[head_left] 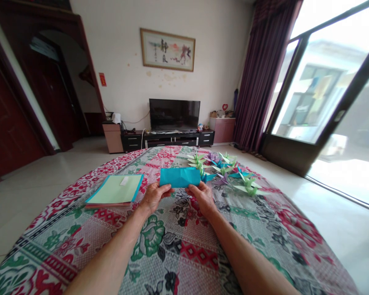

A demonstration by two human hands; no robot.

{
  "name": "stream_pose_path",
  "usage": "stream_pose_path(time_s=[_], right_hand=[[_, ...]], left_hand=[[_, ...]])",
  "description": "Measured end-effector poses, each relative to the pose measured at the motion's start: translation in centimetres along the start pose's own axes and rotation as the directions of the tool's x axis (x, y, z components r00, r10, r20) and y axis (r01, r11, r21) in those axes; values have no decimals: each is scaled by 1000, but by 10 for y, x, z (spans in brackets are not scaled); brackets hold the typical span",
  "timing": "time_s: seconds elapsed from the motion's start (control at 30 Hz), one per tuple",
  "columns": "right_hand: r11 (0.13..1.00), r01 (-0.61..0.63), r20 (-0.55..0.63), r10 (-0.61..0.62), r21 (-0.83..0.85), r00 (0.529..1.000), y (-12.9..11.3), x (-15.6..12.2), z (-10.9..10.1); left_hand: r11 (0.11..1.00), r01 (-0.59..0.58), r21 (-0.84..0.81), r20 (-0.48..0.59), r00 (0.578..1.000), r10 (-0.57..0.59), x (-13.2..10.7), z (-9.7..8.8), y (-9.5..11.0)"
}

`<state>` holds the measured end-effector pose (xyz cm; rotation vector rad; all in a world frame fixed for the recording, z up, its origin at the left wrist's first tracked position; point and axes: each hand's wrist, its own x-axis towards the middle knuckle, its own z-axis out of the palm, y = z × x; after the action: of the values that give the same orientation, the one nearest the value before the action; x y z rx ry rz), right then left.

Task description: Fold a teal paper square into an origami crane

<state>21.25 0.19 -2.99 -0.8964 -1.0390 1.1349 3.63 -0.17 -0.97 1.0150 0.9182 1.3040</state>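
A folded sheet of blue origami paper [180, 177], now a wide rectangle with faint creases, is held up over the table. My left hand [155, 196] pinches its lower left corner between thumb and fingers. At the lower right corner, my right hand [201, 197] grips it the same way. To the left lies a stack of coloured paper [115, 189], pale green on top with a blue edge showing and a small white slip on it. Several folded paper cranes [223, 170] in green, blue and purple stand just beyond my right hand.
A patterned cloth [184, 246] in red, green and grey covers the round table. Beyond it stand a low TV cabinet [132, 141] and a television [174, 114]. Glass doors [313, 90] and a purple curtain [255, 82] are on the right.
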Motion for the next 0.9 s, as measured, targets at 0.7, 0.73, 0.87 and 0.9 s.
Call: stream_pose_path(time_s=[0.7,0.73,0.87,0.9], right_hand=[[981,-104,76,93,163,993,-1,0,1],[982,-108,79,96,158,992,0,0,0],[984,-120,104,107,128,989,0,1,-2],[986,-118,109,106,116,988,0,1,-3]], left_hand=[[994,11,-107,35,999,-7,1,0,0],[996,19,-92,39,999,-15,1,-1,0],[998,57,-15,87,995,-56,1,-5,0],[998,60,4,89,994,-60,1,-6,0]])
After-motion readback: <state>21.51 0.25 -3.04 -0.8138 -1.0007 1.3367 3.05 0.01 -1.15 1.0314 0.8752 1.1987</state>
